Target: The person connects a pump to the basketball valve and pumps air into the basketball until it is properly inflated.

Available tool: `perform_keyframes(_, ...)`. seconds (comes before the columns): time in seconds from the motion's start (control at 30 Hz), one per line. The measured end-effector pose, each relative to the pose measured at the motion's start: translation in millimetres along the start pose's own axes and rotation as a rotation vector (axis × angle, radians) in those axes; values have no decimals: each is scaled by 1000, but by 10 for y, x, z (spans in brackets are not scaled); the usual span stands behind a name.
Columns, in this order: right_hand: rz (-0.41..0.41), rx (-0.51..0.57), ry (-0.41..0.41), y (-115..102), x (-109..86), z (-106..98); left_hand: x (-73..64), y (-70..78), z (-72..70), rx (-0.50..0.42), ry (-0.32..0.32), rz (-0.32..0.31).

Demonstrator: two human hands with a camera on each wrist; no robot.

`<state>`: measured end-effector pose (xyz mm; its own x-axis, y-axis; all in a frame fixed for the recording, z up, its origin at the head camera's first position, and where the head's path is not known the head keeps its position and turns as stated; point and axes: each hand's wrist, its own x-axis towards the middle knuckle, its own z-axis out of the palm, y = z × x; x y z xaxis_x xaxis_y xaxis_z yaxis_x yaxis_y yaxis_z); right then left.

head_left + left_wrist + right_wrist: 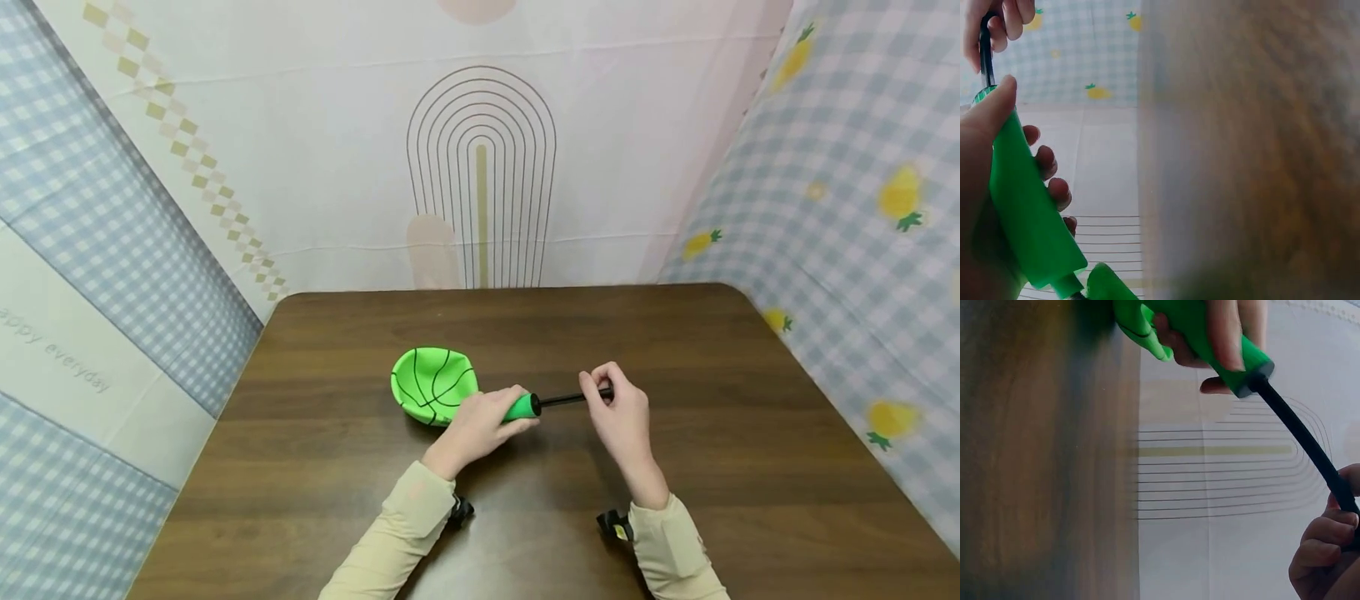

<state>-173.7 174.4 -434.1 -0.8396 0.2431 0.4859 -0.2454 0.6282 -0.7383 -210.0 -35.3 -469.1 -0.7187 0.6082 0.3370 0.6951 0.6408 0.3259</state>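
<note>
A limp, caved-in green ball (435, 379) with black basketball lines rests on the table. My left hand (480, 423) is wrapped around the green barrel of a ball pump (1029, 200), right beside the ball. In the left wrist view, the pump's narrow end points toward a green edge of the ball; whether a needle sits in the ball is hard to tell. From the barrel's other end a black plunger rod (1297, 434) extends well out. My right hand (624, 417) grips the black handle at the rod's far end, its fingers covering most of it.
The brown wooden table (337, 517) spans the area below the hands. A white printed cloth (330, 150) hangs behind it, with checked cloths at the left and right (847, 217). Black wrist cameras (617, 526) are strapped near both cuffs.
</note>
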Motion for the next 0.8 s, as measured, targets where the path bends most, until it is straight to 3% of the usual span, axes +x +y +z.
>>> perform_keyframes(0.17, -33, -112, -34, -57, -96, 108, -3, 4, 16, -1, -36, -26)
perform_keyframes(0.57, -111, -254, -139, -268, -297, 497, -40, 15, -48, 48, -45, 18)
perform_keyframes(0.8, -131, -260, -207, -238, -306, 491, -64, 8, -31, 25, -8, 40)
